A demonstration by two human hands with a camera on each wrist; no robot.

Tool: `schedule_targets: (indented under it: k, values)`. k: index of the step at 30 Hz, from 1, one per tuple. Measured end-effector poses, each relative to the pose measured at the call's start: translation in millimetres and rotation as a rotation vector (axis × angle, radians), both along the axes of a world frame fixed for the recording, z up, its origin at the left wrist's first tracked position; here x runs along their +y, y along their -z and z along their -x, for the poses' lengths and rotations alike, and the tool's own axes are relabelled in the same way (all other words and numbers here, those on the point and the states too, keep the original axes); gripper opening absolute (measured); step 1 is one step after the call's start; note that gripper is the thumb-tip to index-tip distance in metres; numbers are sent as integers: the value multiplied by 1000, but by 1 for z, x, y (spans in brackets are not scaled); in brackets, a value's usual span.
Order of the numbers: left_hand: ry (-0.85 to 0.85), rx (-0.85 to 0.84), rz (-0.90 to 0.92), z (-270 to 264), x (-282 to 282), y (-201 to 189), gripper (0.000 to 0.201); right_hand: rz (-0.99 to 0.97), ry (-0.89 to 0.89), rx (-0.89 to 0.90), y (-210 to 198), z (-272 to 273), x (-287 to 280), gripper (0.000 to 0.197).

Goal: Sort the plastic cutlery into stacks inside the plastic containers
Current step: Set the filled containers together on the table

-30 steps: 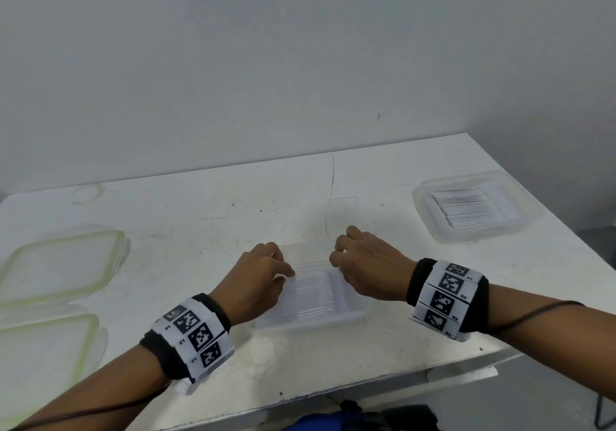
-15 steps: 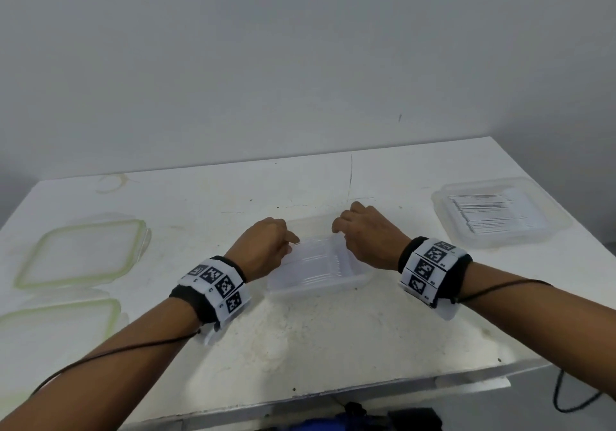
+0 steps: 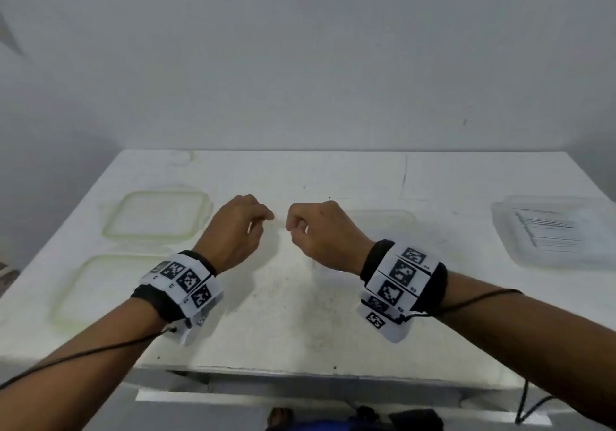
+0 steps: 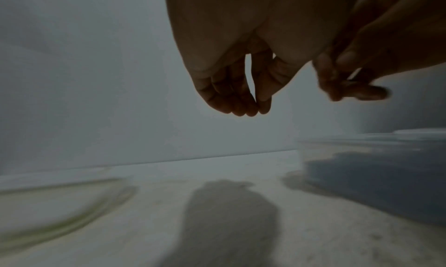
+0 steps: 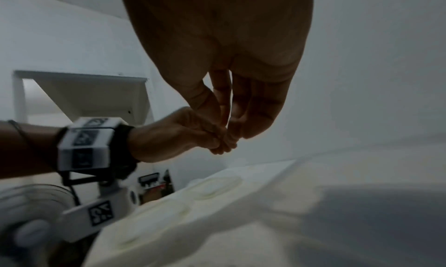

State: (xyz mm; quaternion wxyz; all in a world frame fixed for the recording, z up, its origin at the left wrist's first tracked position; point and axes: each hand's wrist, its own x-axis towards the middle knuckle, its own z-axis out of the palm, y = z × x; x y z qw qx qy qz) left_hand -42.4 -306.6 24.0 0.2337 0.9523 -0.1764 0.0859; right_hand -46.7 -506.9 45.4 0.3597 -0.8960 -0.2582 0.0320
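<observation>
A white, scuffed table (image 3: 300,314) stands against a plain grey-white wall (image 3: 300,63). A thin crack (image 3: 404,174) runs from its far edge. Light is dim, even.

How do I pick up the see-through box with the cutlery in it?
Come from above and hold the cutlery box by its rim on two opposite sides, one hand each. It is wide, shallow and flat on the table, so that probably keeps it level.

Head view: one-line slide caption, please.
Both hands, left hand and right hand, raised with curled fingers above the table, between lids and containers.
</observation>
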Motion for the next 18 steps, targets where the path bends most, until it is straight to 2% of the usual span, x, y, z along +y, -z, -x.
schedule_targets:
  k: [3,6,8,11,13,16,18]
  values:
    - [-239,18,-25,11,67,2,23,-31,-102,214,0,9,58,11]
    - [-498,129,-98,22,130,9,29,-11,-133,425,10,12,110,16]
    - [-647,259,-159,30,168,16,35,11,-122,571,16,11,138,21]
    - [-810,372,-240,41,211,26,43,5,-91,725,27,12,170,15]
    - [-915,433,-241,48,226,31,50,-20,-4,821,37,9,185,26]
    - [-1034,521,-191,55,239,38,53,-66,63,913,51,6,200,26]
    - [-1029,559,-135,58,248,44,53,13,20,841,61,2,208,19]
